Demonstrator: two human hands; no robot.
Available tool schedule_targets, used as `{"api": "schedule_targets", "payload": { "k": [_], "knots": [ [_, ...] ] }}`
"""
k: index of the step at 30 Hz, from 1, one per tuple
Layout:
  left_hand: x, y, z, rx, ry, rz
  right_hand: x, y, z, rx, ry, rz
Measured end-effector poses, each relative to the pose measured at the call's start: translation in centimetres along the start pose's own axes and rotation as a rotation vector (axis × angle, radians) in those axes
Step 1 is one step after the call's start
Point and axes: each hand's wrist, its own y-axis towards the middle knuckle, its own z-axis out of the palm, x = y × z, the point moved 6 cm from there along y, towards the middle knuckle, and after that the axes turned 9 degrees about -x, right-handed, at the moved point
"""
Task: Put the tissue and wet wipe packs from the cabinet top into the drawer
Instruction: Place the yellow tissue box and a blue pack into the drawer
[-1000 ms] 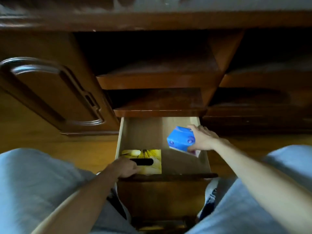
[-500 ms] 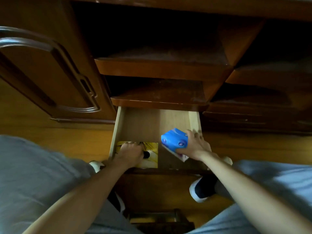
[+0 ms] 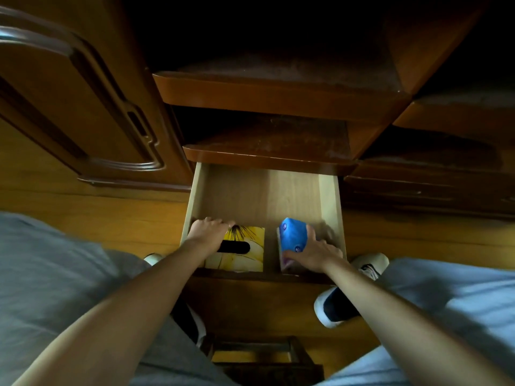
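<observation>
A person looks down over their own two bare forearms at an open wooden drawer (image 3: pixel 328 196) pulled out from a dark wood cabinet (image 3: pixel 83 101). The left hand (image 3: pixel 207 231), at about 9 o'clock in the drawer, rests with curled fingers on a yellow tissue pack (image 3: pixel 245 249) that lies flat in the front left corner, a black oval slot showing on top. The right hand (image 3: pixel 313 253), at about 3 o'clock, grips a blue pack (image 3: pixel 292 236) standing on its edge inside the front right corner, just beside the drawer's right wall; thumb and fingers wrap its sides. The two packs sit apart with a strip of bare drawer floor between them. Grey-clad knees frame the lower view, and a white shoe (image 3: pixel 367 263) rests on the wooden floor at 4 o'clock.
</observation>
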Motion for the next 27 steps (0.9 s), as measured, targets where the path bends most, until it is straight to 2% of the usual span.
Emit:
{"api": "schedule_targets", "payload": {
  "k": [3,8,13,16,20,25,27],
  "knots": [
    [0.0,0.4,0.1,-0.023,0.043,0.025,-0.2,0.3,0.6,0.031,-0.034,0.011],
    [0.5,0.5,0.2,-0.003,0.089,0.021,2.4,1.8,-0.1,-0.128,0.064,-0.083],
    [0.5,0.2,0.4,0.012,0.061,-0.011,2.4,3.4,0.7,-0.068,0.114,-0.06],
    [0.4,0.3,0.2,0.016,0.058,-0.012,1.5,3.9,0.5,-0.02,0.241,-0.089],
    [0.4,0.4,0.1,0.024,0.046,-0.024,-0.4,4.2,0.7,0.045,0.391,0.05],
    [0.6,0.4,-0.1,0.048,0.052,-0.012,4.5,3.2,3.6,-0.04,0.222,-0.076],
    [0.6,0.5,0.0,0.071,0.053,-0.004,5.3,3.4,3.9,-0.041,0.212,-0.073]
  ]
}}
